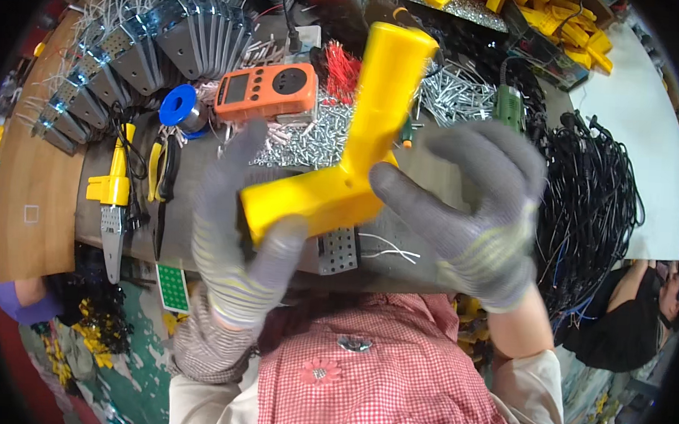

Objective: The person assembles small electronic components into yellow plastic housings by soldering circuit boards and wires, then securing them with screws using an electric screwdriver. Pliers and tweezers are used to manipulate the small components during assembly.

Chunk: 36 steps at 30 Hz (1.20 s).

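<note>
Both gloved hands, left hand (pixel 235 229) and right hand (pixel 481 212), have their grip clamped on the yellow L-shaped housing (pixel 358 144) held up above the orange meter (pixel 267 91), and those slick gloves could probably let it slip onto the screws (pixel 313 138) below.

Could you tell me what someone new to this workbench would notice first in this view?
First, the bright yellow L-shaped plastic part at the centre, gripped by the left hand and the right hand, both in grey gloves. Behind it lie an orange meter and scattered silver screws; black cables are heaped on the right.
</note>
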Available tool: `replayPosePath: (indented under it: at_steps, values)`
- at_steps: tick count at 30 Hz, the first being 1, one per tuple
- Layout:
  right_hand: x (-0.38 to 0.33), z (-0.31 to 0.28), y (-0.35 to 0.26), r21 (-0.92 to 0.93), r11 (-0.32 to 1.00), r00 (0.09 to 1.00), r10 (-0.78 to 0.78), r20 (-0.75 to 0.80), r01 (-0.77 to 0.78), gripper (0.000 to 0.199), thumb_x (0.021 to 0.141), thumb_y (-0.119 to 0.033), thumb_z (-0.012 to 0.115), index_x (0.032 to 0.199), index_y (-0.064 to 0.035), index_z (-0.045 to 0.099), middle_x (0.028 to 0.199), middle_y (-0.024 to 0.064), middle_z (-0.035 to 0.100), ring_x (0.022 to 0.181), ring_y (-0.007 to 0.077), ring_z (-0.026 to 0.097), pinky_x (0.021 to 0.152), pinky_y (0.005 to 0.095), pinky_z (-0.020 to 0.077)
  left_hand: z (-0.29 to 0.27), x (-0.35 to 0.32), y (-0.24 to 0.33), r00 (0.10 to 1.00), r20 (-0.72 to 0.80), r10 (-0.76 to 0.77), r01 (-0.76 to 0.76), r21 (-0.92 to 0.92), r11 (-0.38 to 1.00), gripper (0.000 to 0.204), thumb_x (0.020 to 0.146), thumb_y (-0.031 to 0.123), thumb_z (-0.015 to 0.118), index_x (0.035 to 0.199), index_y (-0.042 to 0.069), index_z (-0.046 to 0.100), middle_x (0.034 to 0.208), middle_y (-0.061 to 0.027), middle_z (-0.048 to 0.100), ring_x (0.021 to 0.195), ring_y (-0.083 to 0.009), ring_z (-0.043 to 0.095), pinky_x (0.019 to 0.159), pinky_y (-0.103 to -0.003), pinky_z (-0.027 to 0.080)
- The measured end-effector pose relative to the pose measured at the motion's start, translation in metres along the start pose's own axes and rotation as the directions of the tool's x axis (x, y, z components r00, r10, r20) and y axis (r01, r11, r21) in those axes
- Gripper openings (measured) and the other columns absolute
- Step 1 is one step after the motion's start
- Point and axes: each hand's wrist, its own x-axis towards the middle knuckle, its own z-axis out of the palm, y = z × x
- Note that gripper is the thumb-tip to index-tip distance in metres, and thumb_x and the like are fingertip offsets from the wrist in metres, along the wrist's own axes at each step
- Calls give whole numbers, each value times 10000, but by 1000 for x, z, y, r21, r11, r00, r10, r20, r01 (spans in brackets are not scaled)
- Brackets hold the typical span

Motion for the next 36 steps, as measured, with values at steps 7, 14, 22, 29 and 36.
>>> replayPosePath:
  at_steps: [7, 14, 22, 29, 36]
  values:
    - [-51, -41, 8, 165, 986, 877, -58, 476, -24, 431, 774, -273, 831, 1199, -219, 780, 1051, 3, 720, 950, 200, 702, 818, 401, 565, 15, 17, -16, 837, 447, -315, 425, -169, 889, 674, 978, 207, 744, 1570, 0, 498, 1360, -117, 677, 1171, -200, 670, 1046, -350, 518]
    - [-107, -10, 3, -37, 969, 843, 232, 485, -246, 387, 785, -208, 828, 1162, -144, 763, 981, 13, 722, 826, 203, 684, 728, 382, 541, 19, -4, -61, 780, 625, -26, -302, 413, 859, 1149, 620, 390, 986, 1597, 58, 481, 1318, -174, 666, 1197, -403, 651, 1125, -501, 481]
    - [-82, -3, 8, 20, 984, 860, 146, 489, -178, 320, 833, -177, 789, 1152, -165, 778, 981, 10, 725, 827, 207, 688, 717, 393, 543, 15, -8, -66, 792, 610, -36, -282, 418, 863, 1081, 675, 374, 944, 1604, 81, 475, 1312, -231, 636, 1266, -481, 598, 1092, -556, 491]
    - [-74, 32, 20, 401, 835, 870, 169, 464, -376, 369, 809, -211, 847, 1156, -95, 797, 1026, 105, 747, 897, 334, 722, 801, 444, 571, -7, -8, -70, 841, 541, -9, -248, 400, 882, 1120, 660, 363, 982, 1602, 37, 471, 1392, -249, 644, 1221, -460, 652, 1093, -522, 510]
    - [-67, 46, 28, 381, 861, 876, 137, 462, -336, 396, 803, -308, 859, 1133, -97, 799, 973, 117, 724, 881, 334, 724, 757, 456, 562, -9, -5, -68, 824, 565, -32, -245, 407, 880, 1182, 638, 327, 1003, 1633, 50, 429, 1471, -269, 578, 1312, -457, 610, 1125, -516, 507]
